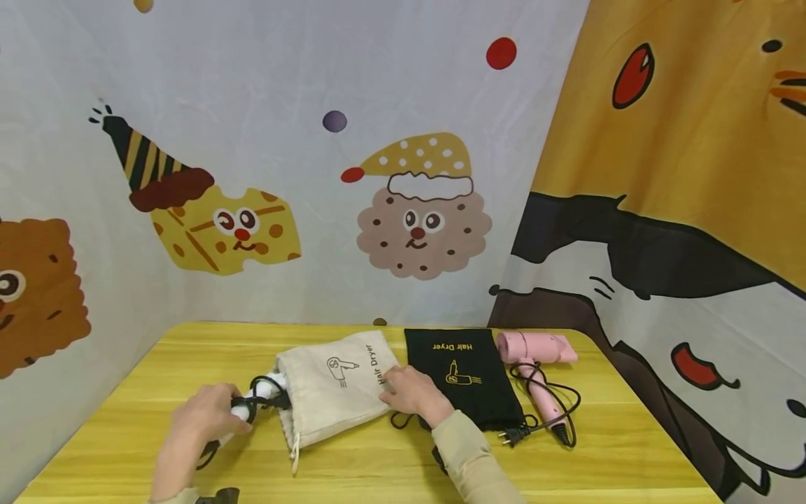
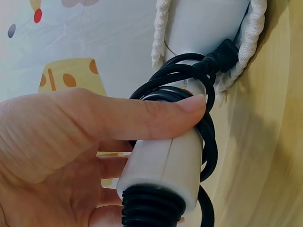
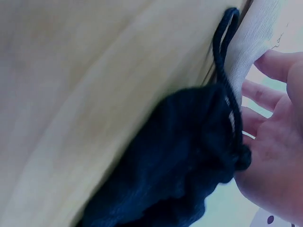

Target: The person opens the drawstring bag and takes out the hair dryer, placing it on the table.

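Note:
A white hair dryer (image 2: pixel 163 158) lies partly inside a cream drawstring bag (image 1: pixel 340 402) printed "Hair Dryer". Its handle sticks out of the bag's left-hand mouth, with a looped black cord (image 2: pixel 208 165) around it; the dryer's head is hidden in the cloth. My left hand (image 1: pixel 204 418) grips this handle, the thumb (image 2: pixel 156 116) lying across it and over the cord. At the bag's opposite, closed end, my right hand (image 1: pixel 415 393) pinches the edge, thumb and fingers on either side of the cloth (image 3: pixel 253 38) in the right wrist view.
Right of the cream bag, a black drawstring bag (image 1: pixel 466 406) lies flat, partly behind my right hand and sleeve. Beside it rests a pink hair dryer (image 1: pixel 525 348) with its black cord and plug (image 1: pixel 515 435). A printed cloth (image 1: pixel 302 294) hangs behind the wooden table (image 1: pixel 327 483).

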`<state>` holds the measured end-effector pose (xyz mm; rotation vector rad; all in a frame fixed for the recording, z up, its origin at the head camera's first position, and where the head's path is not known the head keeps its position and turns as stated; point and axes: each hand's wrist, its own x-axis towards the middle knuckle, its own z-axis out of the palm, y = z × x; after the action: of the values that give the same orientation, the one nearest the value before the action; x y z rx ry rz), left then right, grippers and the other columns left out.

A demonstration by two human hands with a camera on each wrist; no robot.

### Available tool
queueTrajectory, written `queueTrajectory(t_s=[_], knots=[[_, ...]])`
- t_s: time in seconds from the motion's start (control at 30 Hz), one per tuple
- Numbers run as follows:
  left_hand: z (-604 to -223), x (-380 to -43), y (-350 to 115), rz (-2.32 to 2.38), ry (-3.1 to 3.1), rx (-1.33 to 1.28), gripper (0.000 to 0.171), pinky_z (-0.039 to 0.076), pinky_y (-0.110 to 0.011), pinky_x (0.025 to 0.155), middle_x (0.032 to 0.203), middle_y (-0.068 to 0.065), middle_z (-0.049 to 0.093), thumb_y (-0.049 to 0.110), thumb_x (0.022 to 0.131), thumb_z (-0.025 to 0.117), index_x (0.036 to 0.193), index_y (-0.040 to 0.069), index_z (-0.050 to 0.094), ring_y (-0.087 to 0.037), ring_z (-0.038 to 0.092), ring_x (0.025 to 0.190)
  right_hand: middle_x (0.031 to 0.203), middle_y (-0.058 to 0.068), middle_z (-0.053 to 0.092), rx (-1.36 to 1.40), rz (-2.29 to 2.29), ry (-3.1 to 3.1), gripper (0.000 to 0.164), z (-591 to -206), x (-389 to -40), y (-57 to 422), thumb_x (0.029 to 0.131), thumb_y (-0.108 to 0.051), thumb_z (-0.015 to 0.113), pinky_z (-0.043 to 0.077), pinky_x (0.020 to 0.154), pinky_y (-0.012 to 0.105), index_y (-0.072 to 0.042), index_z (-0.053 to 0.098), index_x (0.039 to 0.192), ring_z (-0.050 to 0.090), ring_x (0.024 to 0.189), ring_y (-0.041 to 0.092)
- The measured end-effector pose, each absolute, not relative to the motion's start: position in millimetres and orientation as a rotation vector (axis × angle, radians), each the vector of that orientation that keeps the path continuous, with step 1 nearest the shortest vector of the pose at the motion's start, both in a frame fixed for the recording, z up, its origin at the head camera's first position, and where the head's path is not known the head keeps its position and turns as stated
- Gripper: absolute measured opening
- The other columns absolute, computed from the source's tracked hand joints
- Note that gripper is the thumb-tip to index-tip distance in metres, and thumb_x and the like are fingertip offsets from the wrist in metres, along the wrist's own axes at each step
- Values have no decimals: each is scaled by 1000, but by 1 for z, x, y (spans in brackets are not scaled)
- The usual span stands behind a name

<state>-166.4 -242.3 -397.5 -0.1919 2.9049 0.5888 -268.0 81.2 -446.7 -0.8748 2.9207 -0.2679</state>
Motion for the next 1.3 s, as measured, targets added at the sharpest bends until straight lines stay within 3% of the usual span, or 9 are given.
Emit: queueTrajectory(t_s=[0.1,0.47,0.8,1.03,1.3], knots=[[-398,-167,-238,631,2894,-178,63,47,-36,62,87,-12,64,30,64,84,109,-8,61,-21,56,75,110,0,64,-917,-300,2907,24,-446,-265,78,93,-33,59,48,67,27,-17,65,109,61,86,15],[-403,-171,-213,725,2892,-118,45,46,-29,56,75,-8,58,26,64,83,88,-5,59,-19,54,66,130,-2,61,-1052,-471,2844,38,-433,-258,57,97,-36,50,47,99,33,-18,56,130,57,120,15],[-408,-173,-205,757,2883,-104,43,45,-29,56,74,-8,58,23,65,82,89,-4,58,-18,54,65,133,4,59,-1035,-475,2810,54,-433,-249,45,92,-44,57,48,97,34,-12,52,135,57,121,20],[-408,-172,-207,754,2899,-94,44,44,-29,56,75,-7,58,21,63,84,90,-3,60,-18,53,66,137,5,55,-1012,-359,2824,62,-433,-247,40,89,-51,58,47,99,36,-14,49,138,54,125,21],[-406,-175,-212,718,2910,-25,54,47,-31,62,81,-7,61,24,60,86,99,-5,61,-18,54,71,137,4,56,-1023,-297,2844,64,-433,-246,37,89,-52,57,47,100,33,-12,48,139,54,124,19]])
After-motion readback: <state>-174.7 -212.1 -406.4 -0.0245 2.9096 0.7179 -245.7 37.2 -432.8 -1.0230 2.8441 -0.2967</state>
